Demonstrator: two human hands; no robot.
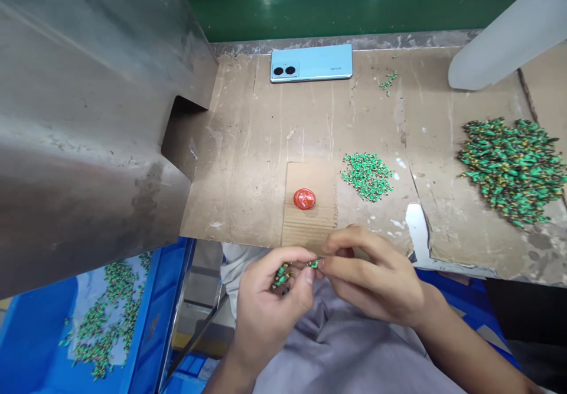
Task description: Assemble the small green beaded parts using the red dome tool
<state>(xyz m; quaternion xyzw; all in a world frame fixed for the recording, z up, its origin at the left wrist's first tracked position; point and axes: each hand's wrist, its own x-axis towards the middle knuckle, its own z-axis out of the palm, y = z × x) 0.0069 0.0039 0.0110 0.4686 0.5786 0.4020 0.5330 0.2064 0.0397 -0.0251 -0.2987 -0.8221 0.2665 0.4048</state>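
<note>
My left hand (277,299) is curled around several small green pieces with dark and yellowish ends (282,276). Between its thumb and forefinger it pinches one small green piece (313,263). The fingertips of my right hand (372,273) meet that same piece from the right; whatever else they grip is too small to make out. Just beyond my hands, a red round lid-like disc (304,199) lies on a cardboard piece (310,228). A small heap of short green pieces (367,176) is to the right of the disc.
A large heap of green pieces (514,169) covers the right of the cardboard-topped bench (248,146). A light blue phone (314,63) lies at the back. A metal housing (97,110) stands left, above a blue bin (146,335). A white tube (509,33) juts in at upper right.
</note>
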